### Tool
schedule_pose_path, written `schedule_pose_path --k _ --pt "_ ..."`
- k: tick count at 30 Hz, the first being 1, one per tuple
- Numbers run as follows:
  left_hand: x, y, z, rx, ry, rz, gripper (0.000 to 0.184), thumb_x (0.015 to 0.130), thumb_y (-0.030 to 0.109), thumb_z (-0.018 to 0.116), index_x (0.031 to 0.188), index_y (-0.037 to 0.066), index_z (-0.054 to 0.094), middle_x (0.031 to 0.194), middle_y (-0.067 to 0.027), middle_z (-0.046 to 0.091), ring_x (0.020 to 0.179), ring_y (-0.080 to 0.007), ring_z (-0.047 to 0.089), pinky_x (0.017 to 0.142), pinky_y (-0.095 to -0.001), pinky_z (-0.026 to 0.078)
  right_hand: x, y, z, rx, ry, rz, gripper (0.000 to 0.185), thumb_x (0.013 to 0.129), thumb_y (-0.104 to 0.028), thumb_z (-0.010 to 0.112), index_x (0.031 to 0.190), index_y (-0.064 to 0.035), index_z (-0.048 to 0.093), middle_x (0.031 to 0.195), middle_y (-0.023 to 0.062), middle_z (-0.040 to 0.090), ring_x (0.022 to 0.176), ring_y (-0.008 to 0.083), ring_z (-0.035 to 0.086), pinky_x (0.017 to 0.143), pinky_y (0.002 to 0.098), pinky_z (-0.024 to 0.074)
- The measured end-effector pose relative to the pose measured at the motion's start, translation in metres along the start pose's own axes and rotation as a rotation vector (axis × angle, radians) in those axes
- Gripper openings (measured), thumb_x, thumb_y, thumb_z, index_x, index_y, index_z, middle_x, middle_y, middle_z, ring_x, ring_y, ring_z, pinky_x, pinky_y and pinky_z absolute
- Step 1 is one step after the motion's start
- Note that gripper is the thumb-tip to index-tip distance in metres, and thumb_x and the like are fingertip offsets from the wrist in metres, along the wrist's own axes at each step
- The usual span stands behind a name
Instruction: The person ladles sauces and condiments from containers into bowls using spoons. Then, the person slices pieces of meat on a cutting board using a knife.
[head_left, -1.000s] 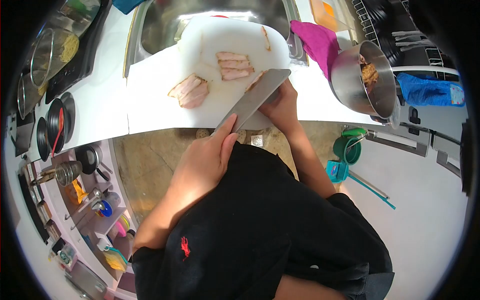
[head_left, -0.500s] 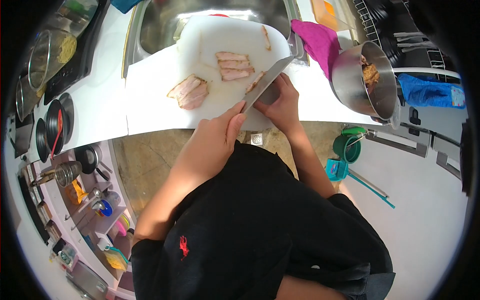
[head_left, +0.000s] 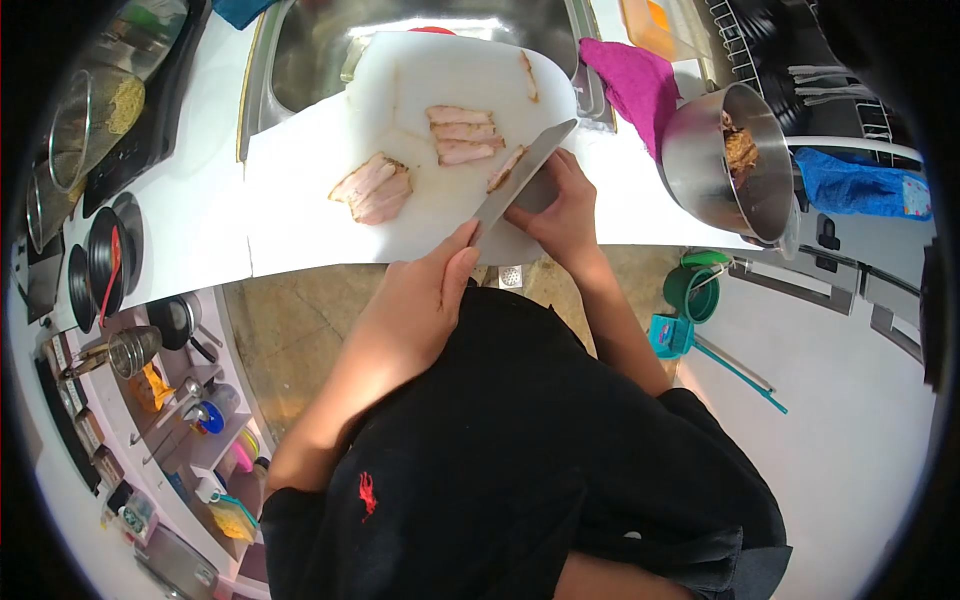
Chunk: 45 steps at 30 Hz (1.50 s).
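My left hand (head_left: 425,290) is closed around the handle of a kitchen knife (head_left: 520,180), its wide blade slanting up to the right over the white cutting board (head_left: 385,80). Just behind the blade, my right hand (head_left: 563,215) curls its fingers and thumb near the board's right edge; the blade hides what they press on. A thin meat slice (head_left: 505,168) with a browned edge lies against the blade's left side. Further left are a row of pale meat slices (head_left: 466,135) and an overlapping pile of slices (head_left: 373,188). A narrow strip of meat (head_left: 529,76) lies near the far edge.
The board overlaps a steel sink (head_left: 300,60). To the right are a magenta cloth (head_left: 635,85) and a steel pot (head_left: 700,150) with brown food in it. Black bowls (head_left: 105,250) and wire strainers (head_left: 75,130) stand left. A green bucket (head_left: 692,293) is on the floor.
The knife has shifted slightly down and left with my left hand, its tip lower than before. The whole view has drifted a little left; the slices keep their arrangement.
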<state>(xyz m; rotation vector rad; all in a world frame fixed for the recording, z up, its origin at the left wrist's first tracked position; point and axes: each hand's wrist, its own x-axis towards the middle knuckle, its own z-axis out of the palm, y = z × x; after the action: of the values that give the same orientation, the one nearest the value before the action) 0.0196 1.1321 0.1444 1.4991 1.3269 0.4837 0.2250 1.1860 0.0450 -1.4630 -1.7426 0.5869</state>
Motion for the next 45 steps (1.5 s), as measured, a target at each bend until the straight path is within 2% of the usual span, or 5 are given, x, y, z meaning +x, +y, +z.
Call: schedule_pose_path --k 16,28,33,37,45 --pt "-0.002 -0.012 0.016 0.033 0.094 0.076 0.041 0.104 0.028 0.038 0.135 0.005 0.051 0.081 -0.0264 0.062 0.080 -0.0448 0.060 0.079 -0.0430 0.047 0.001 -0.001 -0.001 0.002 -0.008 0.001 0.053 0.060 -0.014 0.080 0.108 -0.0010 0.063 0.113 0.0163 0.061 0.104 0.0337 0.060 0.087 0.0406 0.0527" --pt "-0.002 -0.010 0.014 -0.022 0.015 -0.088 0.040 0.103 0.027 0.040 0.129 0.000 0.054 0.101 -0.0329 0.062 0.100 -0.0496 0.057 0.086 -0.0472 0.046 0.001 -0.001 0.000 0.011 0.006 -0.009 0.047 0.060 -0.014 0.079 0.103 -0.0020 0.064 0.109 0.0154 0.063 0.104 0.0334 0.059 0.087 0.0412 0.0514" --pt "0.007 -0.018 0.016 -0.027 0.043 -0.008 0.043 0.104 0.030 0.038 0.134 0.003 0.053 0.066 -0.0162 0.052 0.060 -0.0258 0.051 0.066 -0.0356 0.046 0.003 -0.005 -0.003 0.039 -0.014 -0.036 0.039 0.060 -0.013 0.078 0.095 -0.0029 0.063 0.105 0.0133 0.063 0.102 0.0329 0.059 0.086 0.0409 0.0505" --pt "0.033 -0.014 0.013 -0.037 0.005 -0.002 0.041 0.104 0.027 0.038 0.128 -0.002 0.054 0.096 -0.0323 0.063 0.097 -0.0496 0.058 0.083 -0.0479 0.046 0.004 -0.002 -0.003 0.002 -0.011 -0.077 0.037 0.061 -0.012 0.078 0.093 -0.0032 0.062 0.103 0.0131 0.063 0.100 0.0324 0.059 0.084 0.0406 0.0506" --pt "0.021 -0.017 0.028 0.049 0.104 0.102 0.043 0.104 0.029 0.036 0.127 -0.001 0.055 0.086 -0.0278 0.063 0.081 -0.0426 0.062 0.075 -0.0452 0.047 0.004 -0.005 -0.002 0.039 0.041 0.019 0.041 0.061 -0.013 0.078 0.097 -0.0022 0.061 0.101 0.0131 0.062 0.095 0.0320 0.060 0.083 0.0399 0.0509"
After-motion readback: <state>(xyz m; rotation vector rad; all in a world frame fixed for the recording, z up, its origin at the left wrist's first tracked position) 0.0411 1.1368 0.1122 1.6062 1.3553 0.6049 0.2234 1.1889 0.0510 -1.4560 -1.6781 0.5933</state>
